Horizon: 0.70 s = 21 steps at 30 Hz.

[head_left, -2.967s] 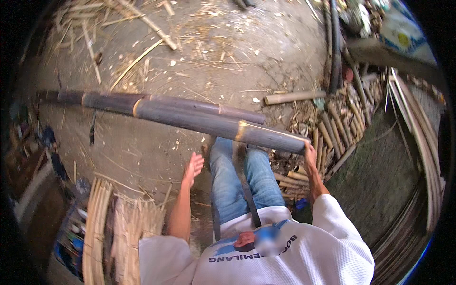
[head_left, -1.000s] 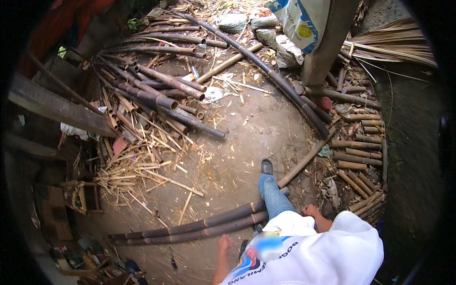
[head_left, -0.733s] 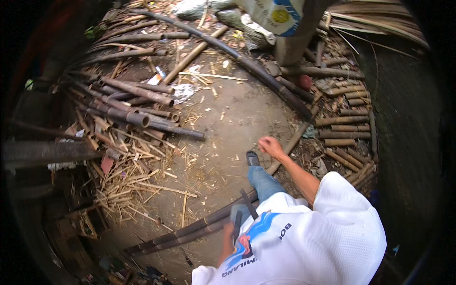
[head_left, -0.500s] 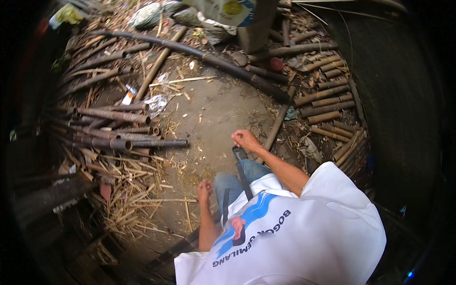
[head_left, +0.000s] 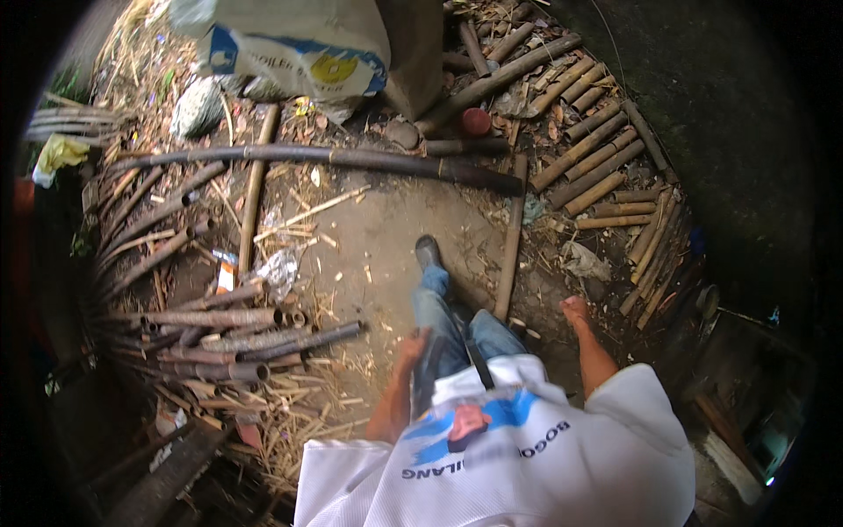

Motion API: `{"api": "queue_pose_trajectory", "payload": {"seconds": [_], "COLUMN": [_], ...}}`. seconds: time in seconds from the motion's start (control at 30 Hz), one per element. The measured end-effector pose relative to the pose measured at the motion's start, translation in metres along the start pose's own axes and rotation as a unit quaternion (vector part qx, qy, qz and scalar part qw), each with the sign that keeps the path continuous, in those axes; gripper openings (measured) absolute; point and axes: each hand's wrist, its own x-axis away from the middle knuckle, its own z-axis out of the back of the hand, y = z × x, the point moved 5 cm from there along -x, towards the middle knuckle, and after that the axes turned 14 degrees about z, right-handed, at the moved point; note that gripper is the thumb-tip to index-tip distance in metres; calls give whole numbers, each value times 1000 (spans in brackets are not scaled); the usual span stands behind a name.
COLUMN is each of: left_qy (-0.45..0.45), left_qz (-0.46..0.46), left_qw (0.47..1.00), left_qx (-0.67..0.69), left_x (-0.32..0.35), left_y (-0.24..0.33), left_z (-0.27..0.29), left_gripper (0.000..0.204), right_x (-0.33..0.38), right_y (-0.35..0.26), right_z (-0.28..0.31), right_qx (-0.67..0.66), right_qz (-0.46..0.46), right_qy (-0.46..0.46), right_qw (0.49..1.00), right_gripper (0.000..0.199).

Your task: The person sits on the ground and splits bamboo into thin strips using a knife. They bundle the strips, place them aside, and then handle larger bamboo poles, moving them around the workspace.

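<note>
My right hand [head_left: 575, 309] hangs out to the right of my legs, its fingers curled in and nothing visible in them. My left hand [head_left: 411, 344], smeared by motion, is beside my left thigh; its fingers cannot be made out. One leg in blue jeans [head_left: 436, 327] is stepped forward, with a dark shoe [head_left: 428, 251] on the bare dirt floor. Ahead of the shoe, a long dark bamboo pole [head_left: 378, 160] lies across the ground. Both hands are apart from the bamboo. To the left lies a pile of cut bamboo tubes [head_left: 224, 318].
Short bamboo lengths [head_left: 590, 158] lie in rows at the right. Another pole [head_left: 513, 237] lies lengthwise right of my leg. A printed white sack [head_left: 294, 57] stands by a post [head_left: 413, 61] at the back, near a red round object [head_left: 475, 122]. Bamboo splinters [head_left: 303, 413] litter the left.
I have stepped forward, one shoe now showing ahead. My right hand has swung from in front of me out to the right. The view has turned, and the long pole lies more level.
</note>
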Motion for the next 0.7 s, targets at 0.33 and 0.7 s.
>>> {"api": "queue_pose_trajectory", "payload": {"seconds": [0.33, 0.7], "left_qy": [115, 264], "left_qz": [97, 194], "left_qw": [951, 926], "left_qx": [-270, -189], "left_x": [-35, -65], "left_y": [130, 184], "left_z": [1, 11], "left_gripper": [103, 86], "right_x": [-231, -529], "right_y": [-243, -380], "right_z": [-103, -256], "right_qx": [131, 295], "right_qz": [87, 302], "right_qy": [-40, -47], "right_qw": [987, 905], "right_gripper": [87, 113]}}
